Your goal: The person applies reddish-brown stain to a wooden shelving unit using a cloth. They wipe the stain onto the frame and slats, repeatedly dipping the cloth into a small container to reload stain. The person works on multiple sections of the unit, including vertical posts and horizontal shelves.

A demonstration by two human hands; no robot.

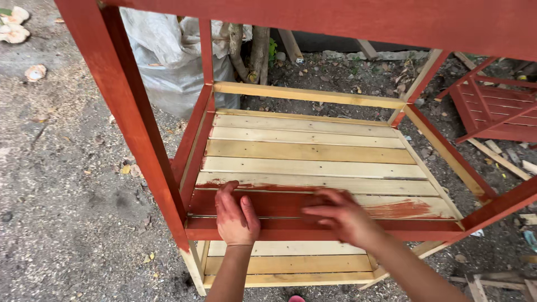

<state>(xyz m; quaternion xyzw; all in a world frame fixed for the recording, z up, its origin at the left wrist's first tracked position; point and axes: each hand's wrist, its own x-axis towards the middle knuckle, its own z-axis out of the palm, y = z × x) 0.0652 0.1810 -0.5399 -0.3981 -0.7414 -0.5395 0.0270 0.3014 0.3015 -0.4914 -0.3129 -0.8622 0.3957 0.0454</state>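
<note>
Head view: a wooden rack (313, 145) is being painted red. The posts and front rail are done, and the front slat (279, 204) is partly red. The other slats are bare. The left hand (235, 215) lies flat on that slat. The right hand (341, 215) is blurred, maybe rubbing paint, fingers loosely curled.
</note>
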